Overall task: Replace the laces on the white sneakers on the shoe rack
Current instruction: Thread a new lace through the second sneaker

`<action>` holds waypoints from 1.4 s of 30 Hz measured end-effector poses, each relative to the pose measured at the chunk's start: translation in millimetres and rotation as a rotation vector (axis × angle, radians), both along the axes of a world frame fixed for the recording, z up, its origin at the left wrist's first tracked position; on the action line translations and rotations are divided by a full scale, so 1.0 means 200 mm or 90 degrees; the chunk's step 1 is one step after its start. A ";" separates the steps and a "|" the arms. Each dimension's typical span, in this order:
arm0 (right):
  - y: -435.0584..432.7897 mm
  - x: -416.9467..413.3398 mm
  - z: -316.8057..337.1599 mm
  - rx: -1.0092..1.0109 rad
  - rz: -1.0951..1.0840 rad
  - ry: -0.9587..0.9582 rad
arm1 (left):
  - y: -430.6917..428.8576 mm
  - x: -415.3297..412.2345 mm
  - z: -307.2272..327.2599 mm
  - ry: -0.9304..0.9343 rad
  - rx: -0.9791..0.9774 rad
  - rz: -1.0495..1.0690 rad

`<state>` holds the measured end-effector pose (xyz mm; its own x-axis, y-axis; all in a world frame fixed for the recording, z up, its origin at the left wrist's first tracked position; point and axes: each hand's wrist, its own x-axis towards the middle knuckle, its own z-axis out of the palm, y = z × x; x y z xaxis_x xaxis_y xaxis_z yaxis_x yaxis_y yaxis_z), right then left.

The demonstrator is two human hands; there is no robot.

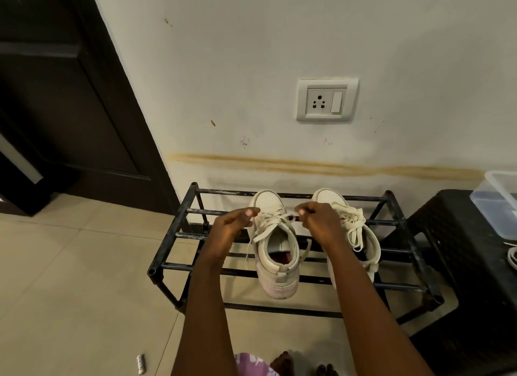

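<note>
Early, we judge: our left hand (236, 223) and right hand (317, 221) pinch the loosened cream flat lace (265, 231) of one white high-top sneaker (275, 275); second white sneaker (327, 198) tied; no new laces visible.

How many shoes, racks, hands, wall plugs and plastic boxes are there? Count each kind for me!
White sneakers: 2, left sneaker and right sneaker
Shoe rack: 1
Hands: 2, left hand and right hand, which pinches a lace
Wall socket: 1
Plastic box: 1
Total: 7

Left hand (234, 225), right hand (316, 222) — fingers curled, pinching.
</note>
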<state>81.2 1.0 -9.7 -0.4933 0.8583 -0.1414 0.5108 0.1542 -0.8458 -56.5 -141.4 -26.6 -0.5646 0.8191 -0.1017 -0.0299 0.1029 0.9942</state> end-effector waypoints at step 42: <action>-0.03 0.04 0.24 -0.129 0.103 0.284 | 0.23 0.12 0.20 -0.016 0.059 0.076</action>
<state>88.6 -4.3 38.9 -0.6680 0.7430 -0.0422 0.0772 0.0128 -0.9969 -31.9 -95.6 12.9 -0.6572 0.7524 -0.0443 -0.0619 0.0048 0.9981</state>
